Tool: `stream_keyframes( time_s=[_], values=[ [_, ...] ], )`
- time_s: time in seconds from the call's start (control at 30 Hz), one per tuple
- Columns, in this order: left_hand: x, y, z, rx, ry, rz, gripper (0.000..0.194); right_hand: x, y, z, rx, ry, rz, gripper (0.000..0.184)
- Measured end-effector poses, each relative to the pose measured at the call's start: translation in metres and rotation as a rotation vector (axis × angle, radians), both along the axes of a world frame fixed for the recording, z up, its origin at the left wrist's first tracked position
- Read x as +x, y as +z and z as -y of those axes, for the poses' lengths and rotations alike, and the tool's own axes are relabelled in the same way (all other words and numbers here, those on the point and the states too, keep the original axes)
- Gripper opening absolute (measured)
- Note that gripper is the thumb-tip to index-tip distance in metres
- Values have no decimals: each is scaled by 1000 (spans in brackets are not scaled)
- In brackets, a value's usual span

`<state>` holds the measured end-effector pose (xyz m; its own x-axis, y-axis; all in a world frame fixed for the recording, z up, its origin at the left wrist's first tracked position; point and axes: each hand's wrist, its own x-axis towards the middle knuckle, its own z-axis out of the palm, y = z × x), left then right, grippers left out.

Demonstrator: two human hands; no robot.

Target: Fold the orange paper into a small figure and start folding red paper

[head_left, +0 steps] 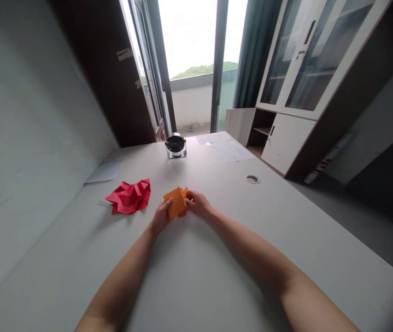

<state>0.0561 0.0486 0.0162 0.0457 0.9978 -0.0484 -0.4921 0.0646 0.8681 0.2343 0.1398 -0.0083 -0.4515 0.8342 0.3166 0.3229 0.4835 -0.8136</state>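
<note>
Between my two hands is a folded piece of orange paper (pixel 175 203), held just above the white table (pixel 196 276). My left hand (pixel 161 216) grips its left side, the thumb lying on the front face. On the right edge, the fingers of my right hand (pixel 198 202) pinch a raised fold; the fingertips are partly hidden by the paper. Left of my hands lies a creased sheet of red paper (pixel 130 197), spread unevenly on the table, with a thin dark strand sticking out at its left.
A round black and silver device on a stand (pixel 176 145) is at the table's far edge. Printed sheets (pixel 234 150) lie at the far right, another sheet (pixel 105 170) by the left wall. A cable hole (pixel 252 179) is on the right. Cabinets (pixel 296 83) stand beyond.
</note>
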Motion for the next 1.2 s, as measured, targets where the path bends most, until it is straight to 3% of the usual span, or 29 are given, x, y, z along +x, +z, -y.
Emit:
stream_keyframes(
  time_s=[0.33, 0.73, 1.2],
  values=[
    [-2, -2, -1, -23, 0, 7, 49, 1, 0, 0, 24, 21, 20, 7],
    [3, -17, -8, -29, -8, -117, 50, 1, 0, 0, 54, 61, 45, 12],
    [5, -15, -7, 17, -1, -168, 48, 1, 1, 2, 94, 59, 88, 13]
  ],
)
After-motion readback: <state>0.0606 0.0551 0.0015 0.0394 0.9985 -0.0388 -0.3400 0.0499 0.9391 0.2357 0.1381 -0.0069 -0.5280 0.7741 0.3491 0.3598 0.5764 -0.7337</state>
